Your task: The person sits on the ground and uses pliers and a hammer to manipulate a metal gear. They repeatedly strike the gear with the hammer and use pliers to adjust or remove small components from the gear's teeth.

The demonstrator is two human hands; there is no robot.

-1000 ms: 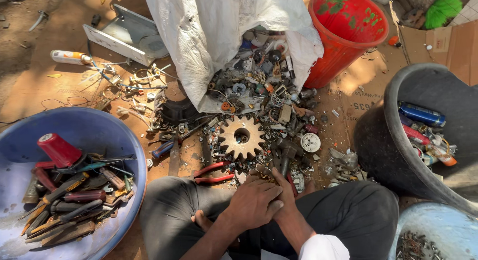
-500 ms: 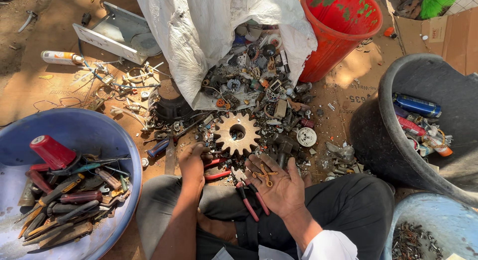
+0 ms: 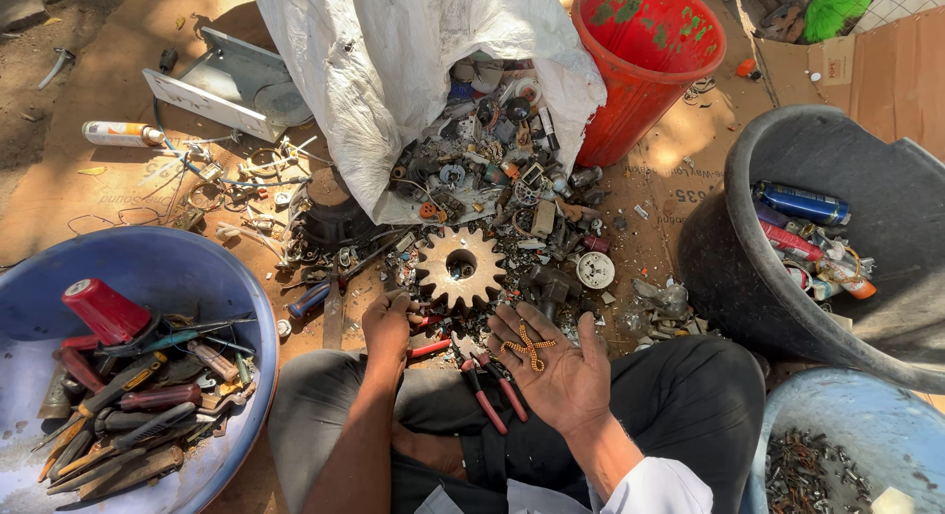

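Dirt ground strewn with scrap. Nearest, the right hand point(image 3: 556, 361) lies palm-up, wide, a small brass chain piece point(image 3: 529, 346) resting on it. At nine o'clock, the left hand point(image 3: 386, 322) fingers scrap narrowly. Beyond, at twelve, a toothed gear point(image 3: 460, 268).

A worker's own body, seen from a head-worn camera: both forearms are bare from the wrist up, with no gloves, rings, watch or bands visible on the left hand point(image 3: 386, 322) or the right hand point(image 3: 561, 371). The fingers point(image 3: 512, 327) are uncovered. At the right elbow, a white sleeve point(image 3: 655, 489) is rolled or pushed up into a soft fold. The legs are clad in dark charcoal trousers point(image 3: 689, 406) of plain cloth, creased across the thighs and knees. A further sliver of white fabric shows at the bottom edge of the view.
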